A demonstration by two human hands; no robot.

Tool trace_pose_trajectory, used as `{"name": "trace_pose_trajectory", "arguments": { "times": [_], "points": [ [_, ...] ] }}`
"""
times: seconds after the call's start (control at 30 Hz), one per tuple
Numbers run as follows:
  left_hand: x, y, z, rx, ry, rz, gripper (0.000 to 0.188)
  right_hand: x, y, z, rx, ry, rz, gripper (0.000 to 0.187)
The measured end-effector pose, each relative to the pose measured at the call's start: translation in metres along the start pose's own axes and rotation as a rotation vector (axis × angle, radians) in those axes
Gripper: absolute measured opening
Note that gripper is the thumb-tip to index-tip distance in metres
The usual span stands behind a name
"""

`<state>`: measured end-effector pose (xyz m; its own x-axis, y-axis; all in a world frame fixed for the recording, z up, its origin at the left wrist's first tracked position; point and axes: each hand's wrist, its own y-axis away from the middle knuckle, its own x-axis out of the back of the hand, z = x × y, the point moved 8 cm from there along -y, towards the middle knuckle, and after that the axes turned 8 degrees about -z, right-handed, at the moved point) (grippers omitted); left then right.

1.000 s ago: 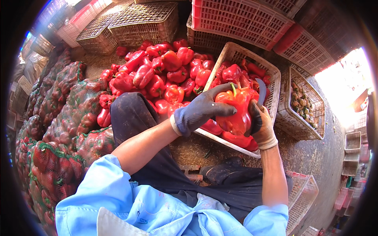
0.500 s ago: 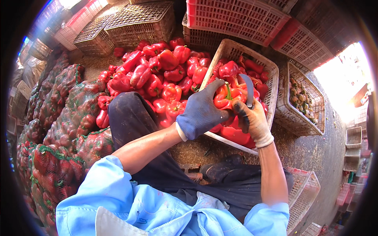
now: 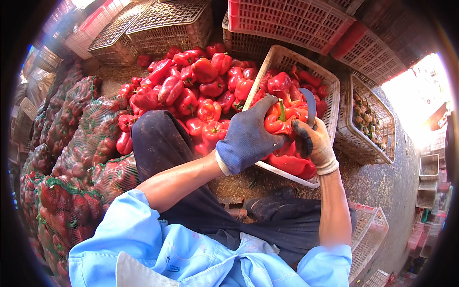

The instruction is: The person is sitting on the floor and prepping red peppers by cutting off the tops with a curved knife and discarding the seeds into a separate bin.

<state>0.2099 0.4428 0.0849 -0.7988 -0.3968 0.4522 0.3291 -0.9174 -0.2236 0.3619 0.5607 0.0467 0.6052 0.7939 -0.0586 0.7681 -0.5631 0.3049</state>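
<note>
My left hand, in a blue glove with a dark palm, is closed around a red bell pepper whose green stem points up. Opposite it, my right hand, in a pale glove with dark fingertips, grips a knife with a curved blade. The blade rises beside the pepper's right side; the handle is hidden in my fingers. Both hands are above a white plastic crate holding red peppers and cut pieces. A large pile of whole red bell peppers lies on the ground to the left of that crate.
Green mesh sacks full of peppers line the left side. At the right stands a crate of small greenish-brown scraps. Stacked crates border the far side, and a low pale crate is near my right elbow.
Both hands have shifted slightly right with the pepper and knife. The curved blade has turned and now shows more to the right of the pepper.
</note>
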Motion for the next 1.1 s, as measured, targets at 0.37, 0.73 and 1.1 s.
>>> {"name": "trace_pose_trajectory", "arguments": {
  "times": [0.37, 0.73, 1.1],
  "points": [
    [0.002, -0.004, -0.005, 0.061, 0.263, -0.105, 0.076, 0.017, 0.003, 0.005, 0.286, 0.313, -0.141, 0.032],
    [-0.013, -0.002, -0.02, 0.253, 0.834, -0.232, 0.056, 0.009, 0.01, -0.017, 0.576, 0.943, 0.012, 0.026],
    [-0.031, 0.0, -0.022, 0.241, 1.323, -0.292, 0.056, 0.046, -0.017, 0.042, 0.387, 0.629, 0.102, 0.04]
  ]
}}
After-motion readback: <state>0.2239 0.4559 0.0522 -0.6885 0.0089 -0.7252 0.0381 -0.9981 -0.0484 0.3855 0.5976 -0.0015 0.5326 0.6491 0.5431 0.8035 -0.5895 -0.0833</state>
